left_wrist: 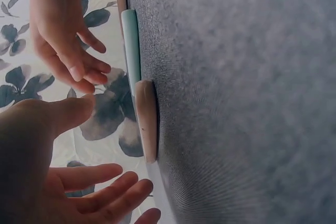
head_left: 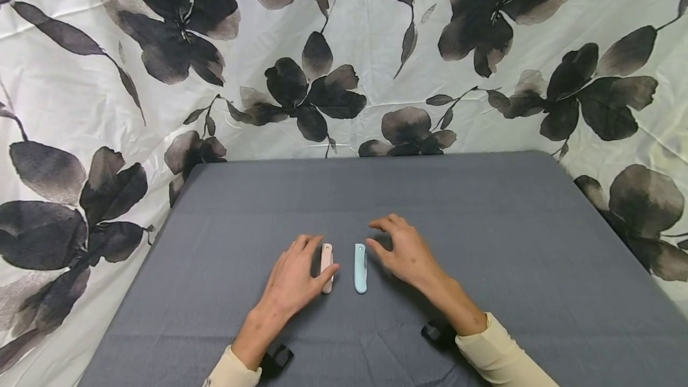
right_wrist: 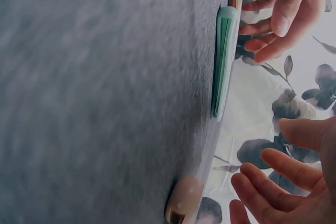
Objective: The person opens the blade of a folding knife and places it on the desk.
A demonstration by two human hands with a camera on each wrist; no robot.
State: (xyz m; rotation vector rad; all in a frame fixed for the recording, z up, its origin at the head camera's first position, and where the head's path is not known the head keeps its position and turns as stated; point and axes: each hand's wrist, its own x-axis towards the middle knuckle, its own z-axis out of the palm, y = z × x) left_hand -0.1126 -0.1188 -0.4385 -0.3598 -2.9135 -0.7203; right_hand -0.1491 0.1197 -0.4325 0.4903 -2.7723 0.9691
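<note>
A pink folding knife [head_left: 326,258] and a light blue folding knife [head_left: 360,270] lie closed and roughly parallel on the grey cloth. My left hand [head_left: 292,276] hovers at the pink one, thumb overlapping it in the head view; in the left wrist view its relaxed fingers [left_wrist: 105,174] are apart from that knife [left_wrist: 147,121]. To the right of the blue knife, my right hand [head_left: 405,252] is held above the cloth, fingers loosely bent and holding nothing. Both wrist views show a third, brownish knife [right_wrist: 185,200] beyond the blue one; the right hand hides it in the head view.
The grey cloth-covered table [head_left: 457,190] extends around the hands. Behind and beside it hangs a white curtain [head_left: 387,46] with dark flower prints. Black wrist devices [head_left: 276,360] sit under both forearms, by the cream sleeves [head_left: 502,348].
</note>
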